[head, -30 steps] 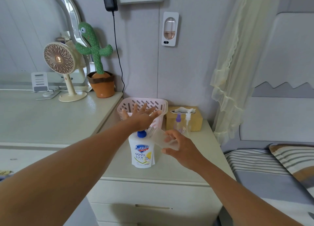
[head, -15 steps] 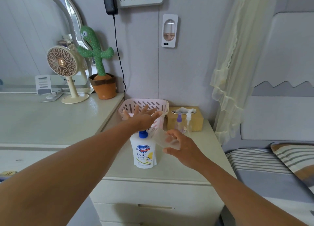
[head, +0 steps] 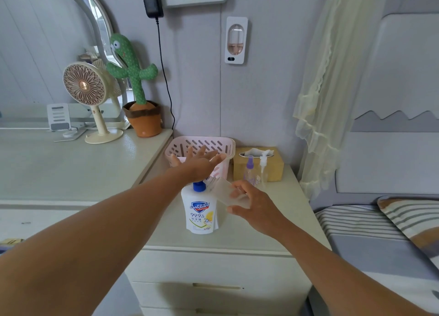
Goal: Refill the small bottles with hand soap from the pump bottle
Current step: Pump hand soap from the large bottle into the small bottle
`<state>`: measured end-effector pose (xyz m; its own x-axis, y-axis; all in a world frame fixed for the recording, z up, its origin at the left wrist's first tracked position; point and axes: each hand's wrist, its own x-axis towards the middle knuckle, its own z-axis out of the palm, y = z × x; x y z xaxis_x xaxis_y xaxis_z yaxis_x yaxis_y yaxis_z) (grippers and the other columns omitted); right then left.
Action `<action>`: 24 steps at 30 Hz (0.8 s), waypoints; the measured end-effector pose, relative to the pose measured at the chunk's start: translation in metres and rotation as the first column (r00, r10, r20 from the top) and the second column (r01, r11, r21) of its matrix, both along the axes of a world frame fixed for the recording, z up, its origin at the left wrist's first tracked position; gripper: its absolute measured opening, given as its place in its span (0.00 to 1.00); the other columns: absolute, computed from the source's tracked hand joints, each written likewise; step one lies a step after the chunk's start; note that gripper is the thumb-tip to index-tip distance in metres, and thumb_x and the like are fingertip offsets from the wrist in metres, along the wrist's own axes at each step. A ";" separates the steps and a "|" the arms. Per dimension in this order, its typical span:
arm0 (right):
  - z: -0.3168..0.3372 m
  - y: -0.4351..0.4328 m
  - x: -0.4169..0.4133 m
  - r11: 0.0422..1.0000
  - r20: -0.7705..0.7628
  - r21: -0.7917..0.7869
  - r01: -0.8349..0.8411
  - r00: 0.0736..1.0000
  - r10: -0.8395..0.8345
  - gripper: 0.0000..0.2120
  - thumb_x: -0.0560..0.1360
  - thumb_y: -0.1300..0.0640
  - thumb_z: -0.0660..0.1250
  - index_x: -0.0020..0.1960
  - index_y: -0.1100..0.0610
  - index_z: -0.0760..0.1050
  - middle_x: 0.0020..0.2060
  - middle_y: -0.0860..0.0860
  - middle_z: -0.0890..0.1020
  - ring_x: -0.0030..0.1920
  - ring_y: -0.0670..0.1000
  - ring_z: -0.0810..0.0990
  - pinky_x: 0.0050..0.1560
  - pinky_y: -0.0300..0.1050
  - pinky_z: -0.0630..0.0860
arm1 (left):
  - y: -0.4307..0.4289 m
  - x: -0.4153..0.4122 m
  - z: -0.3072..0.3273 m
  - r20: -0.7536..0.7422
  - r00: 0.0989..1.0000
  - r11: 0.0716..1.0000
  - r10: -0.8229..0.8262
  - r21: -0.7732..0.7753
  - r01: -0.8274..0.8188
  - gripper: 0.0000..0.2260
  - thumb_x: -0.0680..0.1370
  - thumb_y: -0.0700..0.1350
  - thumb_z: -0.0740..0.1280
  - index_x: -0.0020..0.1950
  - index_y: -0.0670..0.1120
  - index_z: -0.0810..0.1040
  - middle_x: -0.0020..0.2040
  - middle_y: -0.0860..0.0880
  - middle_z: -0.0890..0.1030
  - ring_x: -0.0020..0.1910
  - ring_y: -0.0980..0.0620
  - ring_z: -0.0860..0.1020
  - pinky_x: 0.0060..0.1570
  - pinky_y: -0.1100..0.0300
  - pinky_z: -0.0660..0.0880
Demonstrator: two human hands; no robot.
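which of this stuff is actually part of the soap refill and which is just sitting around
Part of the job: pump bottle, pressed by the left hand; frosted bottle, held in the right hand; purple-capped bottle and white-capped bottle.
Lying about: pink basket, tissue box, fan, cactus toy.

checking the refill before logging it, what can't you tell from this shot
Head view:
Pump spout of the soap bottle: hidden under the left hand, so soap flow is unseen.
Small bottle held by the right hand: frosted and partly covered, so its fill level is unclear.
Inside of the basket: blocked by the left hand and its own wall.
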<state>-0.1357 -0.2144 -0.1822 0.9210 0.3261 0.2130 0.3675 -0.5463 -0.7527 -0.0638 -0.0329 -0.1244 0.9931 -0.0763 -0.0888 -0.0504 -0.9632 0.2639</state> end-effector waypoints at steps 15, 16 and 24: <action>0.001 -0.001 -0.002 1.000 -0.008 -0.009 0.002 1.000 -0.002 0.21 0.71 0.51 0.72 0.61 0.46 0.68 0.51 0.41 0.75 0.49 0.41 0.73 0.49 0.32 0.68 | -0.003 -0.004 0.001 0.005 1.000 0.999 0.006 -0.040 -0.005 0.29 0.77 0.67 0.40 0.76 0.60 0.52 0.78 0.52 0.44 0.75 0.45 0.37 0.64 0.35 0.29; 0.003 -0.001 -0.002 1.000 0.000 -0.013 0.003 1.000 -0.003 0.21 0.71 0.52 0.72 0.61 0.46 0.68 0.51 0.42 0.75 0.49 0.41 0.73 0.49 0.32 0.69 | -0.002 -0.001 0.001 0.003 1.000 0.999 0.009 -0.050 -0.008 0.29 0.76 0.68 0.40 0.76 0.61 0.52 0.78 0.52 0.44 0.75 0.44 0.36 0.64 0.32 0.29; -0.005 0.000 -0.008 1.000 -0.020 -0.004 -0.010 1.000 0.010 0.21 0.71 0.53 0.71 0.61 0.47 0.68 0.51 0.43 0.77 0.49 0.36 0.72 0.47 0.29 0.66 | -0.012 -0.029 0.005 -0.001 0.997 0.995 -0.083 -0.052 0.083 0.24 0.82 0.56 0.41 0.77 0.50 0.53 0.78 0.49 0.50 0.76 0.51 0.40 0.68 0.51 0.31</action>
<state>-0.1436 -0.2147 -0.1870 0.9216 0.3365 0.1933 0.3582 -0.5457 -0.7576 -0.0927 -0.0453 -0.1191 0.9829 -0.1627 -0.0859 -0.1283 -0.9408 0.3139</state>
